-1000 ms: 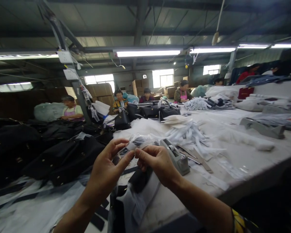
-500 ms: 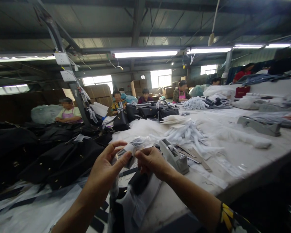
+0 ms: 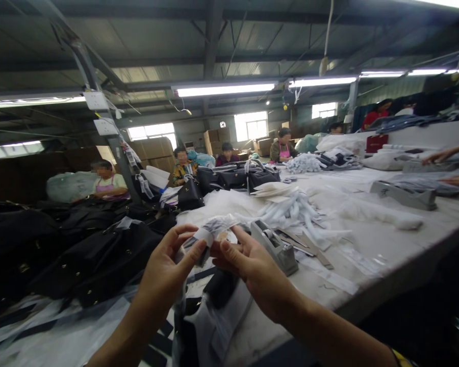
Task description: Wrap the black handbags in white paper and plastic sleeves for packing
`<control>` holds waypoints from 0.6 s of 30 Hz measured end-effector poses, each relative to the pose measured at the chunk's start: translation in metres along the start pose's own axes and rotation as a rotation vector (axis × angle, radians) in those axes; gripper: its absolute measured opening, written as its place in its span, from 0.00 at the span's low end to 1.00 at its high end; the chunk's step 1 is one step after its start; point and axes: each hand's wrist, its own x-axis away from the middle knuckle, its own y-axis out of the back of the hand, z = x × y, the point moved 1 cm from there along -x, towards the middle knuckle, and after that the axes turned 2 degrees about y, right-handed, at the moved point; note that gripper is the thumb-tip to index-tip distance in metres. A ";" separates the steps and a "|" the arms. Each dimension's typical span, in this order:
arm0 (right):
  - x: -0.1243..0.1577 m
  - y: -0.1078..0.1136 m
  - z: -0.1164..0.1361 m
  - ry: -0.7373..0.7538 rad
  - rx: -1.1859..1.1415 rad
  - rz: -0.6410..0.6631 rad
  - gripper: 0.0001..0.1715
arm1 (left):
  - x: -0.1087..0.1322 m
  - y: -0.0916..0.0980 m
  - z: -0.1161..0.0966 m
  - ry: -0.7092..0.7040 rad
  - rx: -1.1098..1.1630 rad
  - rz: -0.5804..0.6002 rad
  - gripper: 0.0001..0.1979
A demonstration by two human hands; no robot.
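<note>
A dark handbag (image 3: 187, 334) with pale wrapping over it stands in front of me on the table. My left hand (image 3: 176, 257) is closed on its handle (image 3: 202, 257), which has clear film and a white band (image 3: 204, 235) around it. Just right of the band is my right hand (image 3: 248, 260), thumb and index finger apart; its lower fingertips are close to the handle, and I cannot tell whether they touch it. Behind the right hand stands a grey tape dispenser (image 3: 274, 247).
Black bags (image 3: 110, 255) are heaped at the left. Rolled white wrapping (image 3: 290, 206) and cardboard strips (image 3: 309, 244) lie beyond the dispenser. A second tape dispenser (image 3: 403, 196) is farther right, near a co-worker's hands (image 3: 439, 155). Other people sit across the table.
My right hand has loosened from a pinch at the band, its index finger lifting and its thumb moving away. My left hand keeps its hold. A co-worker's hand has come in at the right.
</note>
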 end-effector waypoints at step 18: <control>-0.021 -0.022 -0.007 -0.071 -0.121 -0.032 0.25 | 0.004 0.003 -0.003 -0.260 -0.229 -0.102 0.17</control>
